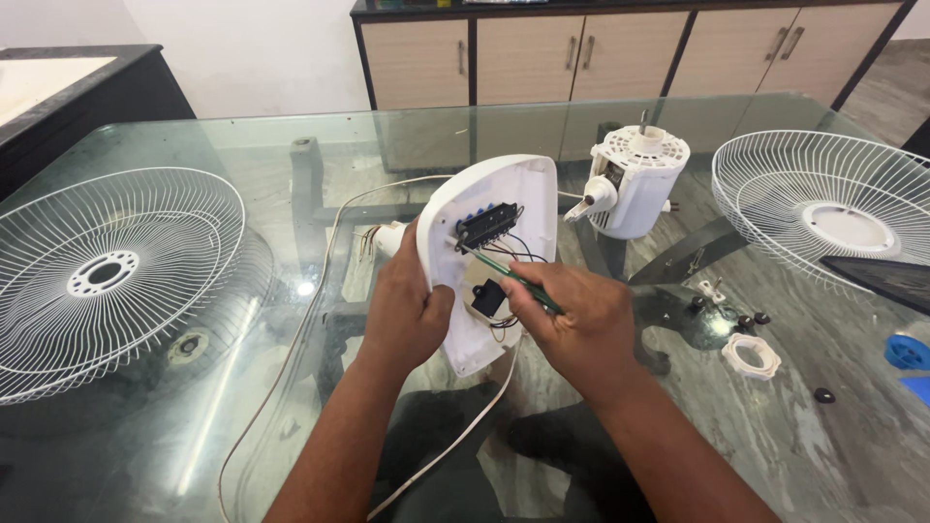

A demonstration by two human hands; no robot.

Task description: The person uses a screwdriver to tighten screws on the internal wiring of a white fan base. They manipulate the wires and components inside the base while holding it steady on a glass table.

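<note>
- Left hand (405, 312) fingers grasp the white plastic fan housing (504, 208), tilted above the glass worktop (242, 145).
- Right hand (572, 324) fingers pinch a green-handled screwdriver (518, 281), tip at the housing's black switch block (486, 225).

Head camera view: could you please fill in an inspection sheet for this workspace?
Surface: glass table, reflective.
Job's things: white fan housing with its wired inside exposed; green-handled screwdriver.
Clutter: two wire fan guards, fan motor, white ring nut, small black screws, blue parts.
Grippers: left hand grips housing edge; right hand holds screwdriver.
Cables: white cord trails across the table.
Surroundings: beige cabinets.
</note>
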